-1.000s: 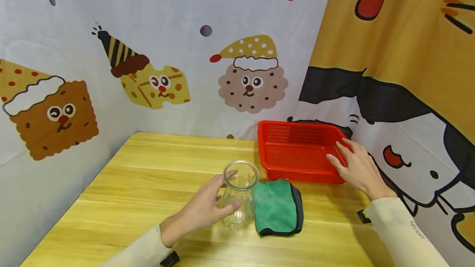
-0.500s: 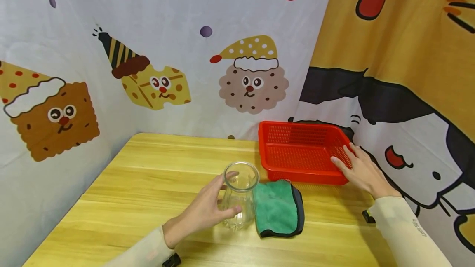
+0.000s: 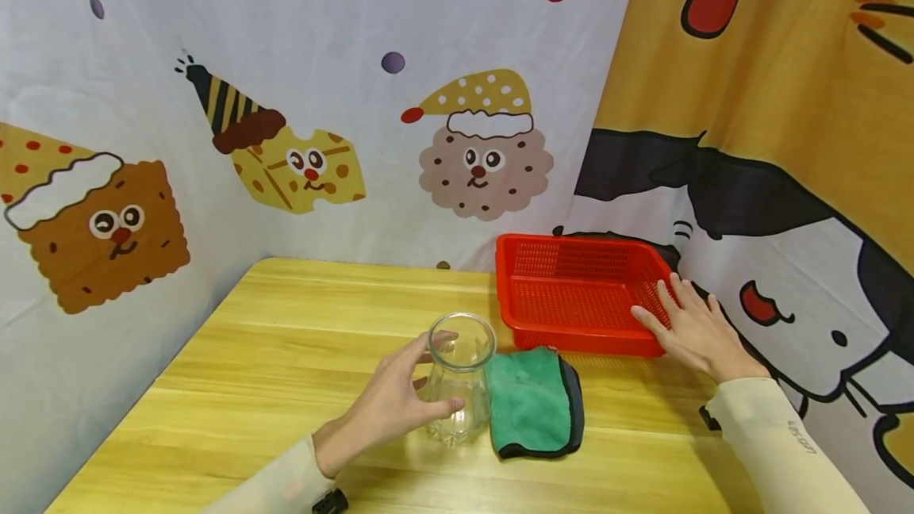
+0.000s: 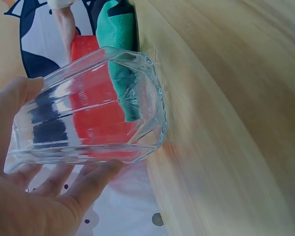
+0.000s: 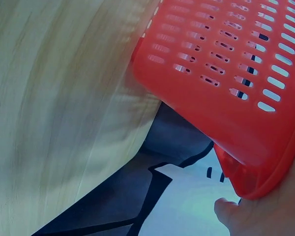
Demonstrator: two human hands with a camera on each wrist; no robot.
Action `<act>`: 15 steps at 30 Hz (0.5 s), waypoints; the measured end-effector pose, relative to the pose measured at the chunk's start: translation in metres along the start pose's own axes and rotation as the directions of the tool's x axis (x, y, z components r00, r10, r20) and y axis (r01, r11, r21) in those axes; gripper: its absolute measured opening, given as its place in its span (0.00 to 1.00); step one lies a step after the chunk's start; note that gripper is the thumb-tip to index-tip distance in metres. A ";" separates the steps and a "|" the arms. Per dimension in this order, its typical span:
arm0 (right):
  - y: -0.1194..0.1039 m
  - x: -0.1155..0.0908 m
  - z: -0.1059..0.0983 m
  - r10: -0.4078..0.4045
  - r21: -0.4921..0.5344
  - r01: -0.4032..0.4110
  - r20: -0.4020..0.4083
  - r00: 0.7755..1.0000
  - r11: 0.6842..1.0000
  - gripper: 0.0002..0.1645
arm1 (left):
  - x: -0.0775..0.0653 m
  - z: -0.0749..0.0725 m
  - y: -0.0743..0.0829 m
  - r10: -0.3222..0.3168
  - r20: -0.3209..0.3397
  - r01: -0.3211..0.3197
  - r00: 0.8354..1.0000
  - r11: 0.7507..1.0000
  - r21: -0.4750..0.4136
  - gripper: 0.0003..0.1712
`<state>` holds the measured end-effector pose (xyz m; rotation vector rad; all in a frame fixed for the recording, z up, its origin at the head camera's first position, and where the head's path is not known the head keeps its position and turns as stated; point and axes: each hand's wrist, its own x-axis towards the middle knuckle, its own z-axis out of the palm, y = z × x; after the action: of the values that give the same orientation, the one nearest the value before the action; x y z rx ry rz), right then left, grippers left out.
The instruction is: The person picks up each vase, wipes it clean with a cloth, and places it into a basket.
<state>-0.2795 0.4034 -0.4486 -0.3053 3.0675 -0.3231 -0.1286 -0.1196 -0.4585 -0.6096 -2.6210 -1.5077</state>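
A clear glass vase (image 3: 471, 391) with a round rim and faceted base stands upright on the table. My left hand (image 3: 389, 403) curls round its left side, thumb at the front and fingers behind. In the left wrist view the thumb and fingers lie on opposite sides of the vase (image 4: 103, 113). At the back right sits a red perforated plastic basket (image 3: 581, 342). My right hand (image 3: 700, 331) rests with spread fingers at its right rim. The right wrist view has this hand (image 5: 275, 211) against the rim of the basket (image 5: 187, 93).
A folded green cloth (image 3: 531, 403) with black edging lies right beside the vase, in front of the basket. The wooden table (image 3: 300, 339) meets a cartoon-printed curtain (image 3: 400, 236) at its back, with more printed fabric along the right.
My right hand flattens slightly at the basket's right rim, its fingers more spread. The left hand stays at the vase; vase, cloth and basket hold their places.
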 end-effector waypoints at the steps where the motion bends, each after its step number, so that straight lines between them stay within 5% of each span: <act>1: 0.000 0.000 0.000 0.000 0.000 0.000 -0.002 1.000 1.000 0.67 | 0.000 0.000 0.000 0.003 -0.004 -0.003 1.000 1.000 -0.004 0.53; 15: 0.000 0.001 0.003 -0.003 0.016 0.003 -0.014 1.000 1.000 0.68 | 0.002 0.005 -0.001 0.064 -0.105 -0.059 0.992 0.997 0.044 0.49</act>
<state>-0.2801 0.4030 -0.4516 -0.3079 3.0769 -0.3510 -0.1297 -0.1154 -0.4611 -0.5842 -2.5235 -1.4244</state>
